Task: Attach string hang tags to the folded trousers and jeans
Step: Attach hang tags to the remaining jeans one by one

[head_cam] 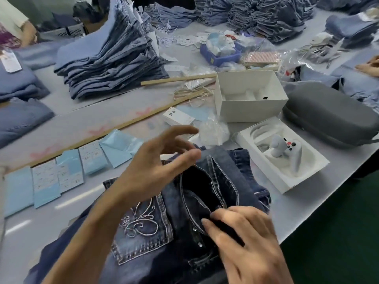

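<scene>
- Far left on the table (67, 111), a row of pale blue hang tags (61, 175) lies along a wooden strip (127, 124), none of them picked up for this pair yet
- Behind that, the tall stack of folded jeans (110, 58) has white tags poking from its right edge, so I'd judge that pile tagged; whether the other piles further back are done, I cannot tell
- The left hand (155, 167) hangs in the air just above the waistband, fingers spread and loosely bent, holding nothing; it looks on its way toward the tags or the bundle of pale strings (192, 95) lying near the white box (249, 95)
- The dark jeans (143, 228) with the embroidered back pocket lie nearest me, waist opened, no tag or string visible on them, so this pair is barely started
- The right hand (244, 232) rests low on the waistband, thumb and forefinger pinching the dark denim by the studs, the other fingers lying fairly straight over the cloth
- Left to do here, by my reckoning: fetch a tag, loop its string through the waist, lay the pair aside
</scene>
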Demonstrator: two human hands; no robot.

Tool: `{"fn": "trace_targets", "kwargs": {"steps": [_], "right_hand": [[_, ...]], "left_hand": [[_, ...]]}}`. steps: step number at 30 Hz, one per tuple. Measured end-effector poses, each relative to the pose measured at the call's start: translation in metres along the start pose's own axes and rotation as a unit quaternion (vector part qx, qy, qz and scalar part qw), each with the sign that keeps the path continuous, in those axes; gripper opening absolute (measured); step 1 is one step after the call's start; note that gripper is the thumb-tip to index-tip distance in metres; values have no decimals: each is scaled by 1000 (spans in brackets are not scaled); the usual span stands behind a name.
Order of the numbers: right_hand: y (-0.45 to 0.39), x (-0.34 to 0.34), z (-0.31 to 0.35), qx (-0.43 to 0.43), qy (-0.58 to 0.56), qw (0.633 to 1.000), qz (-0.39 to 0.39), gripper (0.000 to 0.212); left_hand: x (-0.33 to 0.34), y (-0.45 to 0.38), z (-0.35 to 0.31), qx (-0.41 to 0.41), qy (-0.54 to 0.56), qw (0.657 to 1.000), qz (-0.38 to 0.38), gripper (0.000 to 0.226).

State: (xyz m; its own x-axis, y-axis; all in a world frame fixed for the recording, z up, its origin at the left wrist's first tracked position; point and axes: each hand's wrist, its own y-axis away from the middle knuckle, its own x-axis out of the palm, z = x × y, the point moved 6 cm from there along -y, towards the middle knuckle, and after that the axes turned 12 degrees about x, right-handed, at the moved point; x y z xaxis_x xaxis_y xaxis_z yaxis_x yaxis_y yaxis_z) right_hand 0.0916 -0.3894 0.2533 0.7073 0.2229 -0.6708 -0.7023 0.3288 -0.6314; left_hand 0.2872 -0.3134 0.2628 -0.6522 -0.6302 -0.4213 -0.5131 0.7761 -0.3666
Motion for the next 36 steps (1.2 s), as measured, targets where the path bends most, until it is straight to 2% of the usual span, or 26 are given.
{"fn": "trace_targets", "kwargs": {"steps": [2,4,6,9,12,15,19,22,24,25,26,27,28,30,33,36], "right_hand": [[2,0,4,-5,0,1000,-11,20],[7,-1,3,-3,2,1000,-16,17],[15,-2,0,14,-8,1000,-19,20],[29,-3,1,42,-27,999,-6,26],[37,-4,4,39,-35,998,17,26],[35,-8,3,43,-65,997,26,16],[26,-12,-3,90,-79,992,44,22],[18,-15,-21,221,-182,957,54,21],[9,-14,-47,346,-279,894,62,20],[4,-7,-62,407,-297,858,101,24],[-1,2,-73,436,-275,841,166,38],[-7,11,-82,431,-221,843,236,52],[-13,19,-86,411,-167,847,292,55],[-28,27,-86,382,-165,852,318,36],[-35,29,-78,369,-297,833,287,36],[-29,30,-66,365,-416,797,240,32]], "left_hand": [[5,3,2,-17,-80,987,137,43],[6,8,5,-14,-169,968,185,30],[3,12,7,-16,-205,967,150,10],[3,18,9,-41,-199,974,100,2],[1,19,5,-46,-178,981,63,12],[-1,18,1,-50,-142,988,37,9],[0,17,-1,-59,-97,992,56,11],[5,20,-4,-57,-90,984,144,14],[13,27,-10,-48,-85,963,251,13],[17,31,-13,-38,-93,950,296,18],[19,34,-17,-28,-109,938,327,28],[21,34,-19,-23,-126,931,343,38],[22,33,-20,-30,-139,928,346,47],[24,28,-15,-84,-135,934,321,63],[26,15,-3,-164,-184,946,208,88],[36,10,5,-165,-230,948,147,85]]}}
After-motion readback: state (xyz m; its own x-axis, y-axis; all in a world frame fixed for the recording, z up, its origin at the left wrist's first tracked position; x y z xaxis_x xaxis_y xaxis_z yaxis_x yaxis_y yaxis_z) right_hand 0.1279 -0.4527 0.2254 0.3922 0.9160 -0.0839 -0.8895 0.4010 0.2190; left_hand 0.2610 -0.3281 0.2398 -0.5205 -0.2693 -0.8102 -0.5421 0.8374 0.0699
